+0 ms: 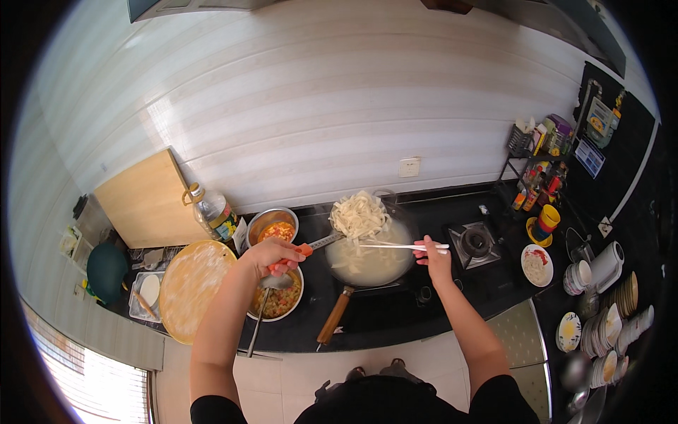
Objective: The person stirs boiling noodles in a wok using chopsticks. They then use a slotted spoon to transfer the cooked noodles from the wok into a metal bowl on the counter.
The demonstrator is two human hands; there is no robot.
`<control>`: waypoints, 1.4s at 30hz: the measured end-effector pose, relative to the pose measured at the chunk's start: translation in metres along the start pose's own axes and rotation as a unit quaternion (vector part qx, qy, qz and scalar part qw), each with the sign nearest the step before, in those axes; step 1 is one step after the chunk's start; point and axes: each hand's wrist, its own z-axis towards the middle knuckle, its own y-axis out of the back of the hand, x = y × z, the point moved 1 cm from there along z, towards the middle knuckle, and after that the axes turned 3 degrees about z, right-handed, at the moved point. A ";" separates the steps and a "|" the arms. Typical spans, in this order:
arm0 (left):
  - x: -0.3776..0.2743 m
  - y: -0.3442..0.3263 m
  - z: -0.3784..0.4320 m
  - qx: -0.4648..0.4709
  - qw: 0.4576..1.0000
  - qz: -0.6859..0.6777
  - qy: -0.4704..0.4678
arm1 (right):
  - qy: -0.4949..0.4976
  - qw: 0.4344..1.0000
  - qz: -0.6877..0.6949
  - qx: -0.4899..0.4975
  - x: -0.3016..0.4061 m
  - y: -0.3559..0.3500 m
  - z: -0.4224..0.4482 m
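Note:
My left hand [276, 257] grips the orange handle of a strainer [323, 242]. Its bowl is hidden under a heap of wide flat noodles [361, 214], lifted over the far side of a wok [343, 281]. Cloudy, pale cooking water [381, 265] fills the wok, and more noodles show in it. Between the fingers of my right hand [434, 255] is a pair of white chopsticks [402, 246], pointing left over the water just below the heap. The wok's wooden handle [335, 318] juts toward me.
Left of the wok stand a metal bowl of red-and-yellow food [273, 214] and a bowl of diced food [283, 299] with a ladle [258, 323]. A floured round board [190, 286] lies farther left. A bare gas burner [474, 243] and a white plate [537, 265] are at right.

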 end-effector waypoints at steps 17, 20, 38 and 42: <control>0.016 0.012 0.019 0.035 0.999 0.005 -0.002 | -0.062 0.980 0.156 -0.103 0.038 -0.002 -0.007; 0.016 0.016 0.019 0.038 0.999 0.010 0.007 | 0.007 0.984 0.095 -0.148 0.052 0.000 -0.017; 0.012 -0.026 0.039 0.015 0.998 0.053 0.000 | 0.103 0.991 0.009 -0.087 0.037 0.010 -0.053; -0.012 -0.064 0.033 0.052 0.996 0.074 -0.004 | 0.111 0.986 0.028 -0.118 0.054 0.052 -0.074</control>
